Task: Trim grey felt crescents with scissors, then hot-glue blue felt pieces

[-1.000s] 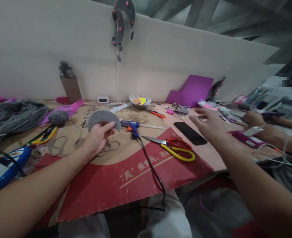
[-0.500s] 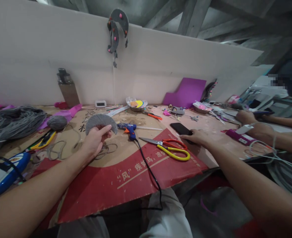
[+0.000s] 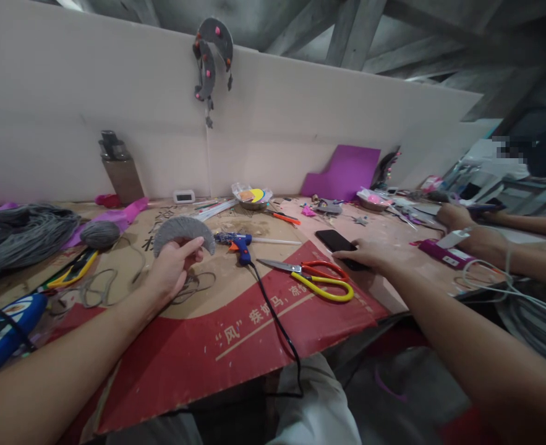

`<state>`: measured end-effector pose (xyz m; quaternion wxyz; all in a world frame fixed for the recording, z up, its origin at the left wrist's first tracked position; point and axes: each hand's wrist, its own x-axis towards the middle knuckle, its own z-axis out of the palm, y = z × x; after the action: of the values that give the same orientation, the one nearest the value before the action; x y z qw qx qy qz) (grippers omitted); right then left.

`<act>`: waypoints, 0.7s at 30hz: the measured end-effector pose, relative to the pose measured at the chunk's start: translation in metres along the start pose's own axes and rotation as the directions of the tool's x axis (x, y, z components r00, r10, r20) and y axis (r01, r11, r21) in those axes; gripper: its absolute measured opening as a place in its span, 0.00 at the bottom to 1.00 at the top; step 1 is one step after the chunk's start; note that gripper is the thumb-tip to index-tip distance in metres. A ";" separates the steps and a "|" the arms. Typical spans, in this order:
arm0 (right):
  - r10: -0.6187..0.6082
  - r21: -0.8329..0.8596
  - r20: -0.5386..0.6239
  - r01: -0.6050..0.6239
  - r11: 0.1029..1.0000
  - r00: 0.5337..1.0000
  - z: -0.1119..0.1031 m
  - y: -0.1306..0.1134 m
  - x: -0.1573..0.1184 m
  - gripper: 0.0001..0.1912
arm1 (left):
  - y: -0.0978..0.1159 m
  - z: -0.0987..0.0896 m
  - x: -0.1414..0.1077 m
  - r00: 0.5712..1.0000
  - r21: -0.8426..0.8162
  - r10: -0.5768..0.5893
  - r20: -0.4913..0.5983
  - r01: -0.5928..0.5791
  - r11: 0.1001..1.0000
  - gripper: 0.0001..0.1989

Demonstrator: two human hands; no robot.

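Observation:
Between the thumb and fingers of my left hand (image 3: 175,267) is a crescent wrapped in grey yarn (image 3: 180,231), held above the cardboard with its curve upward. My right hand (image 3: 364,254) grips the near end of a black phone (image 3: 335,241) lying on the table; the hand covers part of that end. A blue glue gun (image 3: 241,242) with a white glue stick lies between my hands, its black cord running over the cardboard's front edge. Closer to me rest scissors (image 3: 321,279) with one red and one yellow handle.
Grey yarn (image 3: 22,238), a yarn ball (image 3: 100,234) and a yellow utility knife (image 3: 75,270) lie at left. A bowl (image 3: 253,203) stands at the back. Finished crescents (image 3: 213,52) hang on the white partition (image 3: 273,123). At right are another person's hands (image 3: 481,244) and a purple box (image 3: 444,254).
The whole view has shifted slightly, so most things appear a little further left. Both hands keep their holds on the crescent and the phone.

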<state>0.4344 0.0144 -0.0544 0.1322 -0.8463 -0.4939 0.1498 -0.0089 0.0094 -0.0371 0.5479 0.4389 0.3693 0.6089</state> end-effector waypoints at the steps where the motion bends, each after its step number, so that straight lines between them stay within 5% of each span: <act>1: -0.022 0.081 0.030 0.020 0.997 0.999 -0.002 0.005 0.002 0.35 | -0.001 -0.001 0.001 1.000 0.004 0.001 0.000 -0.001 1.000 0.10; 4: -0.148 0.403 0.116 0.090 0.911 0.982 -0.009 0.024 0.008 0.27 | -0.002 -0.004 0.002 1.000 0.018 0.008 0.001 -0.008 1.000 0.10; 7: -0.238 0.541 0.121 0.137 0.830 0.964 -0.014 0.041 0.011 0.20 | -0.003 -0.005 0.004 1.000 0.037 0.009 -0.001 -0.009 0.999 0.09; 15: -0.244 0.590 0.131 0.122 0.798 0.961 -0.011 0.056 0.019 0.18 | -0.005 -0.010 0.008 1.000 0.067 0.008 -0.005 -0.007 0.998 0.09; 21: -0.195 0.482 0.144 0.104 0.870 0.970 -0.009 0.057 0.029 0.15 | -0.006 -0.010 0.009 1.000 0.080 -0.010 0.008 0.009 0.997 0.08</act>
<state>0.4971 0.0119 -0.0712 0.2976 -0.7298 -0.5172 0.3337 -0.0167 0.0196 -0.0445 0.5344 0.4613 0.3931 0.5892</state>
